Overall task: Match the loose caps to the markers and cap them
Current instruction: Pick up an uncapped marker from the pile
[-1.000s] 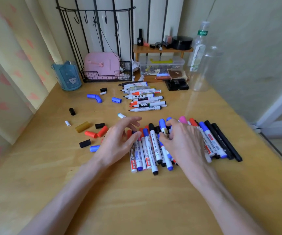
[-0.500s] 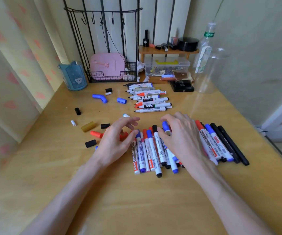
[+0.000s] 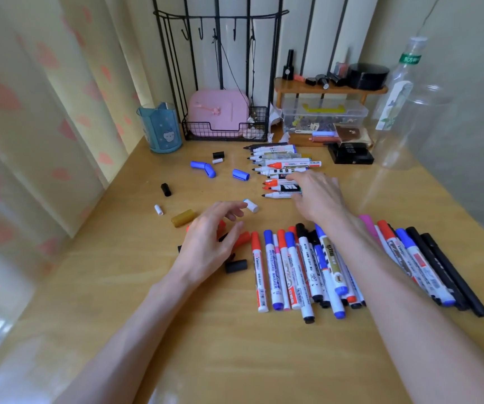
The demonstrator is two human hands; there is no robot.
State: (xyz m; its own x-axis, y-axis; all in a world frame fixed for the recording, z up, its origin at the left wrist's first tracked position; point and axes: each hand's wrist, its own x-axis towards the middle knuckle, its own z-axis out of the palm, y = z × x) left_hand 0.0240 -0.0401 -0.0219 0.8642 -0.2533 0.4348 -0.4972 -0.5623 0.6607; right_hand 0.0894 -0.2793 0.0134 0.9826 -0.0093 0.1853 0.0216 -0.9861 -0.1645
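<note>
Capped markers [image 3: 316,269] lie side by side in a row near me on the wooden table [image 3: 235,345]. A second row of uncapped markers [image 3: 281,167] lies farther back. My right hand [image 3: 316,196] reaches over that far row with fingers spread, resting on its nearest markers. My left hand [image 3: 208,240] hovers with loosely curled fingers over red caps [image 3: 242,239] and black caps [image 3: 236,266]. Loose caps are scattered left of the far row: blue caps [image 3: 240,174], a white cap [image 3: 251,205], a gold cap [image 3: 183,217], a black cap [image 3: 165,189].
A blue cup [image 3: 160,128] and a wire rack with a pink case [image 3: 220,115] stand at the back. A clear box [image 3: 322,116], a small wooden shelf [image 3: 331,88], a black box [image 3: 350,153] and clear bottles [image 3: 401,91] fill the back right.
My right hand left the near row of capped markers and reached forward to the uncapped row. My left hand shifted slightly left over the loose caps.
</note>
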